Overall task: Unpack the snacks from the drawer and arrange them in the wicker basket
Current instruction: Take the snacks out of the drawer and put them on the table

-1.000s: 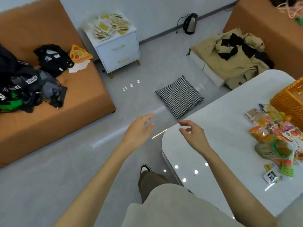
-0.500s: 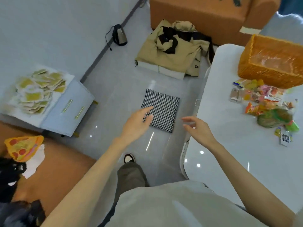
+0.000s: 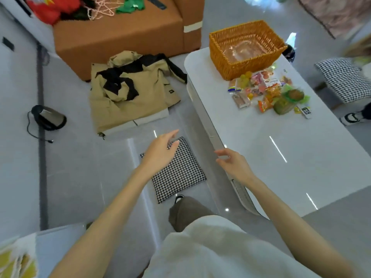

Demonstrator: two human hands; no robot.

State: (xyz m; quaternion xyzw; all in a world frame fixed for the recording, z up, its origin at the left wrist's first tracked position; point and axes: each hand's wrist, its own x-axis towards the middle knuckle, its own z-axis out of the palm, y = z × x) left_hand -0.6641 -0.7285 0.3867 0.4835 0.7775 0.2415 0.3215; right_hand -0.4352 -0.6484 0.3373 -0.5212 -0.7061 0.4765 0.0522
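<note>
An orange wicker basket (image 3: 220,55) stands at the far end of the white table (image 3: 281,167), with a clear plastic bag lying inside it. A heap of colourful snack packets (image 3: 269,93) lies on the table just in front of the basket. My left hand (image 3: 160,151) hovers with relaxed fingers over a checked cushion on the floor and holds nothing. Near the table's left edge my right hand (image 3: 232,163) hangs empty, fingers loosely bent. Both hands are well short of the snacks.
A checked cushion (image 3: 180,173) lies on the floor between my arms. A beige jacket (image 3: 130,91) on a white box, a kettle (image 3: 48,117) and an orange sofa (image 3: 124,29) lie beyond. A white cabinet (image 3: 60,247) shows at bottom left. Another checked cushion (image 3: 345,79) sits at right.
The view has swung right, bringing the table, basket and snacks toward the centre. The white drawer cabinet has slid to the bottom left. Both hands stay empty and relaxed.
</note>
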